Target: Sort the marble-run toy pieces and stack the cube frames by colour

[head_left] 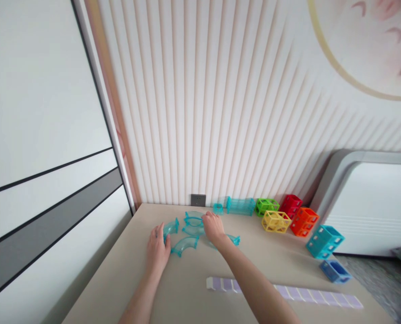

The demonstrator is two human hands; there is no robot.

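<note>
My left hand (159, 246) is at the left of the table, fingers curled round the near end of a clear teal curved track piece (172, 227). Further right, my right hand (214, 226) has its fingers closed at the right end of another teal curved piece (194, 219); the fingertips are partly hidden. Just below that lies one more curved piece (193, 230). Between the hands, nearer to me, rests a separate teal curve (186, 244). Under my right wrist another curved piece (236, 240) shows only in part.
Along the wall stand a small teal piece (218, 208), a teal tube stack (240, 206) and green (267, 206), yellow (276, 222), red (291, 205), orange (304, 221), teal (325, 241) and blue (335, 271) frame blocks. A lilac tile row (317, 295) passes beneath my right forearm.
</note>
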